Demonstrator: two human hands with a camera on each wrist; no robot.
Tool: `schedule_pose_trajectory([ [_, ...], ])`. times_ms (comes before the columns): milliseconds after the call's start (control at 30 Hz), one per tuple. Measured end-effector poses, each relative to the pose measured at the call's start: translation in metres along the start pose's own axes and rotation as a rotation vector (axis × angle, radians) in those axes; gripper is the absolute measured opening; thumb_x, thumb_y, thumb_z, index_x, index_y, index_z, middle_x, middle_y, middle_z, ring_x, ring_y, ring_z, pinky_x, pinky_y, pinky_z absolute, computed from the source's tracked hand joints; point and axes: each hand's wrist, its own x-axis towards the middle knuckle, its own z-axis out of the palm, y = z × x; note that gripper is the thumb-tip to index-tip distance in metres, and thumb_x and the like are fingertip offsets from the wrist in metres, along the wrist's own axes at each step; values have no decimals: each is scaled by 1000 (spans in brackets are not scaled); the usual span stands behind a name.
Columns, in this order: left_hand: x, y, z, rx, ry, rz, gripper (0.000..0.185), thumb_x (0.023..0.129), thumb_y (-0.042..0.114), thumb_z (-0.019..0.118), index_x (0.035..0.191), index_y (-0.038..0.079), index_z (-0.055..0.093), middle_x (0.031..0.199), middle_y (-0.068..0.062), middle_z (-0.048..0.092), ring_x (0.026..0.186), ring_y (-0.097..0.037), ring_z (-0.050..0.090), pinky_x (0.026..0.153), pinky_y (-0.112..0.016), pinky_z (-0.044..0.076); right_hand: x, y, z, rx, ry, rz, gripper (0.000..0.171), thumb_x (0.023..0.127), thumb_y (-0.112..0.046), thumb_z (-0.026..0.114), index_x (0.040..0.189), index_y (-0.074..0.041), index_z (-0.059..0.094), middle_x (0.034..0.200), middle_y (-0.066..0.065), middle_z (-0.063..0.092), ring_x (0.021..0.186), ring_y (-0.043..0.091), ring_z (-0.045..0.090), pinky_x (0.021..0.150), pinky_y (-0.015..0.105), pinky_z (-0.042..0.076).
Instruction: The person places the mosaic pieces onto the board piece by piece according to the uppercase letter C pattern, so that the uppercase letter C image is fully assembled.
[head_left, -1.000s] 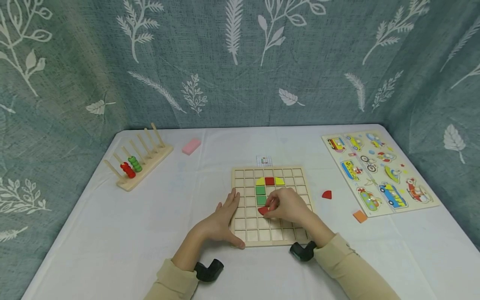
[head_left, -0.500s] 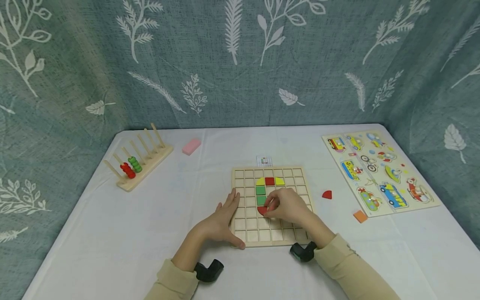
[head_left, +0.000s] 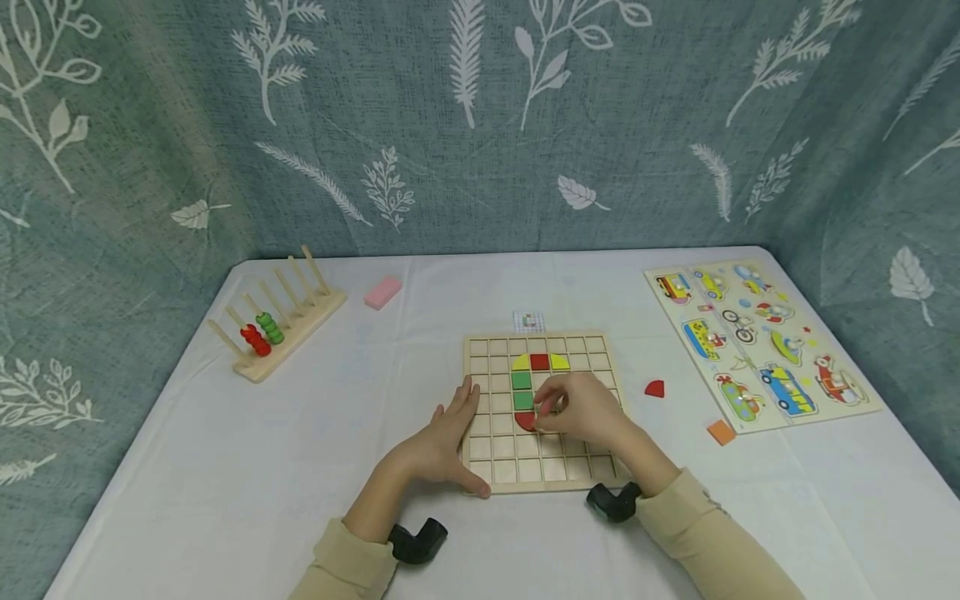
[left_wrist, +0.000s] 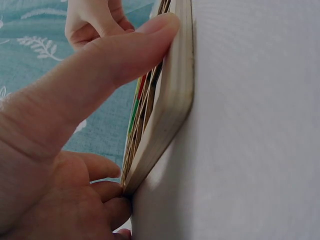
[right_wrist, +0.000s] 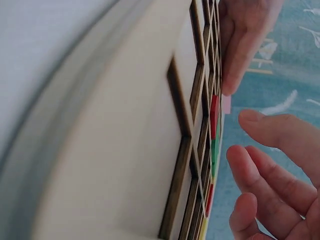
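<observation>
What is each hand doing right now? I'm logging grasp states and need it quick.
Left hand: open, straight fingers and thumb bracing the wooden grid board.
Right hand: open, fingers loosely curled above the red piece, holding nothing.

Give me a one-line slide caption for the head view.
Left hand steadies the wooden grid board while the right hand hovers by a red piece seated below two green tiles.

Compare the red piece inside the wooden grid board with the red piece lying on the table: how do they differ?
The red piece in the grid board sits in a cell below two green squares, at the right hand; its curved edge faces down. The red piece on the table lies alone, right of the board, curved edge up. Both are red and rounded.
</observation>
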Motion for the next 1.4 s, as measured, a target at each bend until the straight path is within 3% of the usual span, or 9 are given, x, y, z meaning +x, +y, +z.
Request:
schedule_pose_trajectory([
  [567,0,1,-1,-4,-3,-10,131,50,28,90,145,-2,4,152,-14,-8,139,-24,-5,110,-47,3,-12,19,-17,-1,45,-13,20,70,-16,79,86,-10,68,74,-7,63,61,12,48,54,26,41],
  [1400,-1,-1,-3,-10,-17,9,130,52,28,89,145,-3,3,151,-14,-10,139,-25,-5,110,-47,3,-36,44,-50,-33,145,90,21,73,-15,75,90,-6,68,86,3,68,68,15,50,57,29,40],
])
